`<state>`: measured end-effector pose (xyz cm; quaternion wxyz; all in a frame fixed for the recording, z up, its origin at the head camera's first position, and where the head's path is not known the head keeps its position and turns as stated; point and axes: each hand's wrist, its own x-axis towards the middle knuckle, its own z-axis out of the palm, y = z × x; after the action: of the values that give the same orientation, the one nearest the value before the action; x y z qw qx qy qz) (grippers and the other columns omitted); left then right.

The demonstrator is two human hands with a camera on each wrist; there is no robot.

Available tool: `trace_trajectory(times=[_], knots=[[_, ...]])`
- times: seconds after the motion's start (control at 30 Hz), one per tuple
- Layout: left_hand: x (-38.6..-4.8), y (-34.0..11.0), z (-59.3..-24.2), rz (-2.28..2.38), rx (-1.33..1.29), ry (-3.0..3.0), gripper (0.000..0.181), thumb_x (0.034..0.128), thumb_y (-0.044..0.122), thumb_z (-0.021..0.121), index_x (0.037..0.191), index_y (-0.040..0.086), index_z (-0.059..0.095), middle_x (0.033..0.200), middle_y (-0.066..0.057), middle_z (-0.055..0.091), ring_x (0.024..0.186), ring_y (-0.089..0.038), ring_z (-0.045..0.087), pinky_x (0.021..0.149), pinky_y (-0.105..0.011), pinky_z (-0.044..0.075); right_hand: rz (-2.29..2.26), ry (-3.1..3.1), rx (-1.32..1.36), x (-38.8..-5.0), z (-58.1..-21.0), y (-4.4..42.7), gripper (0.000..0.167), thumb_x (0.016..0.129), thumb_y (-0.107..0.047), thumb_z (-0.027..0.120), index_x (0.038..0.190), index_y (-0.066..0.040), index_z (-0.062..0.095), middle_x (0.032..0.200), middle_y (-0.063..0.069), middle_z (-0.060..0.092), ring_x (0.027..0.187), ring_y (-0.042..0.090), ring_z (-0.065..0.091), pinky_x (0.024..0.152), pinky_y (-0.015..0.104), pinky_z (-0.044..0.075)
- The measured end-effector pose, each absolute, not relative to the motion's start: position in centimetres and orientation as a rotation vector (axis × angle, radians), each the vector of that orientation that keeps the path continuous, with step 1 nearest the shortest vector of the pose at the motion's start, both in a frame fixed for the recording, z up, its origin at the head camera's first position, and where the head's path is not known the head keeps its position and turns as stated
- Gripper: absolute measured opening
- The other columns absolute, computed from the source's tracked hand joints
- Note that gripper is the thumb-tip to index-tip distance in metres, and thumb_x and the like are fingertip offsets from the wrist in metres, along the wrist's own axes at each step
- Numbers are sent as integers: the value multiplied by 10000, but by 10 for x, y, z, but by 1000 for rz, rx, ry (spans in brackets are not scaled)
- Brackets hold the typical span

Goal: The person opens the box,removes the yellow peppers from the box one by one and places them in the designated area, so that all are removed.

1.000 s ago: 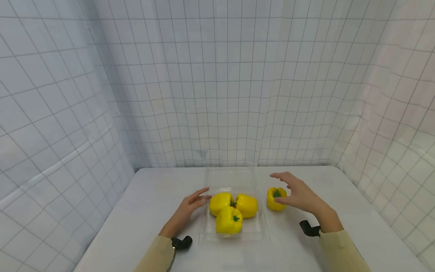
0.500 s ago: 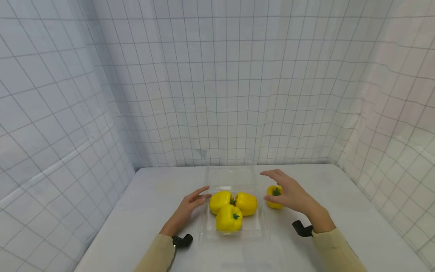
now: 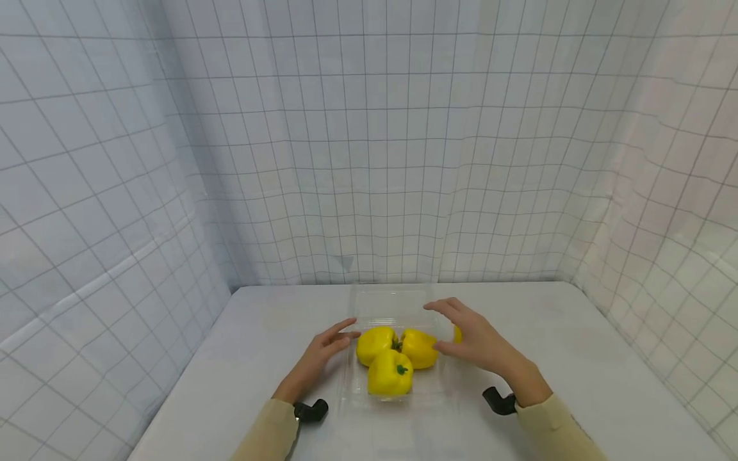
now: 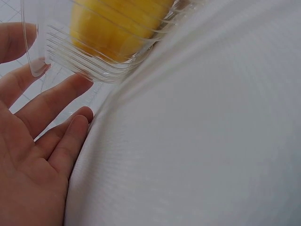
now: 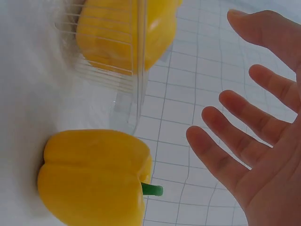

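A clear plastic box (image 3: 344, 387) holds three yellow bell peppers: a front one (image 3: 387, 378), a left one (image 3: 373, 346) and a right one (image 3: 416, 349). My left hand (image 3: 318, 353) is at the box's left side, its relaxed fingers touching the rim or wall in the left wrist view. Over the box's right edge hovers my right hand (image 3: 477, 340), fingers spread, thumb apart, holding nothing. Beyond it a fourth yellow bell pepper (image 5: 94, 174) lies on the table outside the box, mostly hidden by that hand in the head view.
The box's clear lid (image 3: 392, 299) is folded back behind it. A white table (image 3: 259, 320) lies beneath, with grid-patterned white curtains (image 3: 369, 160) at the back and both sides. A black wrist camera mount (image 3: 311, 411) sits on each wrist.
My right hand has moved left, from beside the loose bell pepper to over the box's right edge, now covering most of that pepper. The left hand and the box have stayed put.
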<state>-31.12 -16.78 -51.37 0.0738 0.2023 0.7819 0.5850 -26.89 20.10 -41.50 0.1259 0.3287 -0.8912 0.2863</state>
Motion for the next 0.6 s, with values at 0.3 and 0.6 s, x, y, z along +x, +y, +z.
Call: trace_trajectory(times=[0.3, 0.6], knots=[[-311, -166, -514, 1752, 600, 2340, 528, 1049, 403, 515, 1547, 254, 421, 1375, 16, 618, 1379, -268, 442, 1145, -634, 235, 735, -2660, 994, -269, -429, 186, 661, 846, -252, 831, 1420, -334, 513, 1358, -86, 522, 1151, 140, 575, 906, 356, 543], [-311, -166, -512, 1750, 584, 2365, 519, 1045, 413, 519, 1538, 272, 436, 1363, 21, 626, 1370, -263, 455, 1146, -631, 235, 733, -2653, 1040, -272, -441, 176, 606, 850, -227, 832, 1396, -229, 571, 1335, -60, 538, 1175, 157, 558, 968, 389, 518]])
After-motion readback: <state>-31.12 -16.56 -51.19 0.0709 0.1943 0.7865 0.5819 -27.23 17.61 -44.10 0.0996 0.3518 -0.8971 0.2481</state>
